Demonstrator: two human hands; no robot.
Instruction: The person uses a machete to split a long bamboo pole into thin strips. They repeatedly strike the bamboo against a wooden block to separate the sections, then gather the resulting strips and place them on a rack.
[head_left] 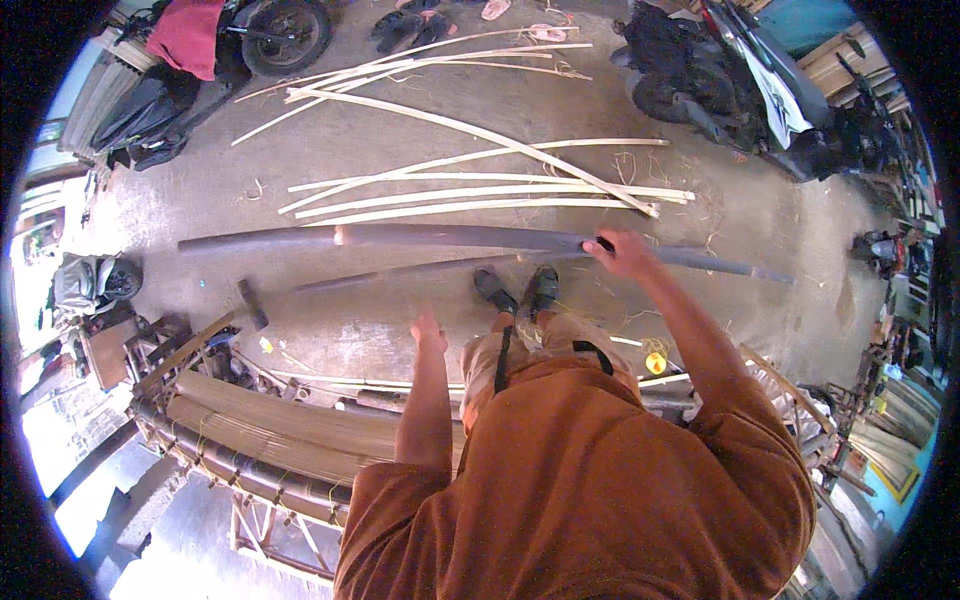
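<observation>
A long dark pole, like bamboo, with a pale ring partway along it, stretches to the left in front of me. My right hand is wrapped round its right end, where a dark opening shows beside the thumb. A second, thinner dark pole passes under that hand and runs left, nearer my feet. My left hand hangs low left of my legs, apart from both poles. Its fingers are too small and blurred to make out, and I see nothing clearly in it.
Pale split strips lie crossed on the floor ahead. A dark block-shaped thing is at left. Motorbikes stand at the far left and far right. A slatted bamboo bench is at lower left, a yellow round thing near my right leg.
</observation>
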